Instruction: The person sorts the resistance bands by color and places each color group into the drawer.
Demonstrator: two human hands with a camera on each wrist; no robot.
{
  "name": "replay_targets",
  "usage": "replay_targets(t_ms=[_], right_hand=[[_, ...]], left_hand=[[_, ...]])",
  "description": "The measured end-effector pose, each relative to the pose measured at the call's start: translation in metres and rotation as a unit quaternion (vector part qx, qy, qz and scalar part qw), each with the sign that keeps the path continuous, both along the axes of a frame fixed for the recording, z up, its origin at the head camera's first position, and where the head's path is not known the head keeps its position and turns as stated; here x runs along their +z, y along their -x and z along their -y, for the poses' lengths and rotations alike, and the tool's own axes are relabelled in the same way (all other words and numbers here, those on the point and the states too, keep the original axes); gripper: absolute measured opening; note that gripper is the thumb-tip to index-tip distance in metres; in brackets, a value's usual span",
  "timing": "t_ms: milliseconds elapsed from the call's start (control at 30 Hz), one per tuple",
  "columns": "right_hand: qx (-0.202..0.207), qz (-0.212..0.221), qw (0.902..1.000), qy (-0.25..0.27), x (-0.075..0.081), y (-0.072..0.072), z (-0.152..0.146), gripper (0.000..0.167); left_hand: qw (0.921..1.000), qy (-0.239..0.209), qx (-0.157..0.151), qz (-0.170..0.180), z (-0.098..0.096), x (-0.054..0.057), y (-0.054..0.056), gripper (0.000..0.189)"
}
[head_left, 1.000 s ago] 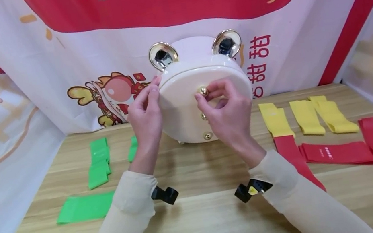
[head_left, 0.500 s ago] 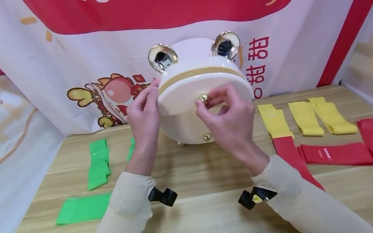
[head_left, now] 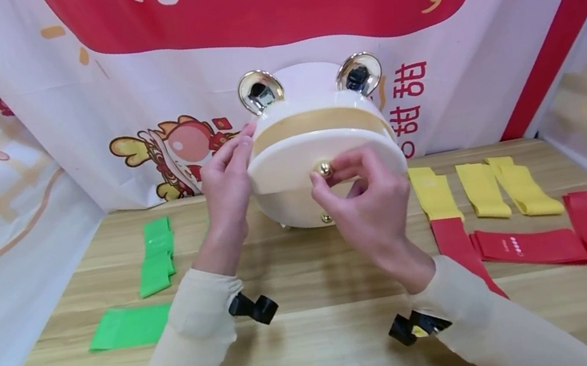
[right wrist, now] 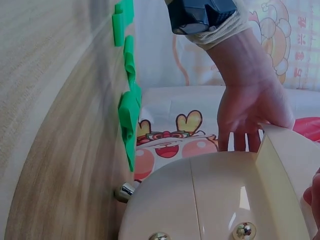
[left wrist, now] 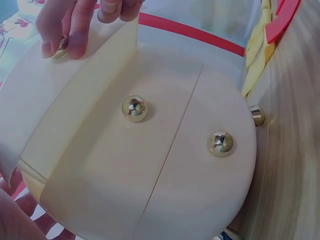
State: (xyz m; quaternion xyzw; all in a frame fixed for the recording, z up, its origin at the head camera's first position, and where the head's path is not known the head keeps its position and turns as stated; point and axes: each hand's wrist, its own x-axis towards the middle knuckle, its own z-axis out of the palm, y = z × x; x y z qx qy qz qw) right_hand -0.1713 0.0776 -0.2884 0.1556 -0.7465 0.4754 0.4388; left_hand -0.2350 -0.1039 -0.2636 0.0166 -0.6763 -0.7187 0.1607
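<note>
A small white rounded drawer chest (head_left: 306, 82) with two gold-rimmed round eyes stands upright against the back curtain. Its top drawer (head_left: 279, 163) is pulled partly out, showing a beige side wall; what lies inside cannot be seen. My right hand (head_left: 374, 205) pinches that drawer's gold knob (head_left: 324, 169) between thumb and fingers. My left hand (head_left: 227, 184) rests against the chest's left side, its fingers extended along it. In the left wrist view, the two lower drawers carry a middle knob (left wrist: 134, 108) and a bottom knob (left wrist: 220, 143), both flush with the front.
Green bands (head_left: 155, 256) lie on the wooden table (head_left: 321, 358) at left, with a wider green strip (head_left: 129, 327) nearer me. Yellow bands (head_left: 482, 191) and red bands (head_left: 534, 244) lie at right. Printed curtains (head_left: 166, 69) enclose the back and sides.
The top drawer has slid out toward me from flush, with my right hand drawing back on its knob. My left hand stays at the chest's side.
</note>
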Motion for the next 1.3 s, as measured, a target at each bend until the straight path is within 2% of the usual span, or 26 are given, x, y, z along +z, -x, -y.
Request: replay_targets(t_ms=[233,800,1300], right_hand=[[0.005,-0.012,0.9998,-0.011,0.000,-0.006,-0.002,0.025],[0.035,-0.039,0.9980,-0.034,-0.006,-0.021,-0.009,0.027],[0.038,-0.052,0.9959,-0.063,-0.010,-0.030,-0.013,0.031]], left_hand=[[0.9995,-0.013,-0.027,0.001,0.005,0.002,0.001,0.030],[0.9993,-0.022,-0.029,-0.010,0.006,0.002,0.003,0.029],[0.9993,-0.020,-0.026,-0.017,0.003,0.001,0.002,0.028]])
